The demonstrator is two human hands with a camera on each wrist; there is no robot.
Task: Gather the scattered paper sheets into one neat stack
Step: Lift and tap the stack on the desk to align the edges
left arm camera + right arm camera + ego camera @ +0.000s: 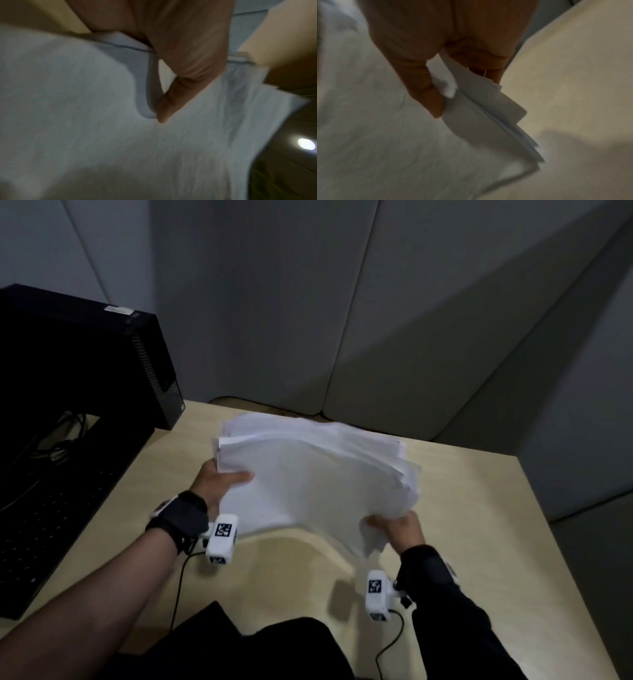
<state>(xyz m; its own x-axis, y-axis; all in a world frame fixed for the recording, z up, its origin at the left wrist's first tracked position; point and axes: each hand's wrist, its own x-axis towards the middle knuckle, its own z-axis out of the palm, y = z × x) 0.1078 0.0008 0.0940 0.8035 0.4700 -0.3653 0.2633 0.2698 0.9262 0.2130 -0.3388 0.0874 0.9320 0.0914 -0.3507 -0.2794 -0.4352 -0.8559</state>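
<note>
Left hand (219,479) at nine o'clock and right hand (394,523) at five pinch the paper sheets (308,474) above the desk (479,525), likely to square their edges

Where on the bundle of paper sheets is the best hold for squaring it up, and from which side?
Probably the two opposite side edges, one from each side, as now: the left hand pinches the left edge, the right hand the near right corner. The paper sheets sag and fan out at the right edge, so a mid-edge hold there should bunch them less.
</note>
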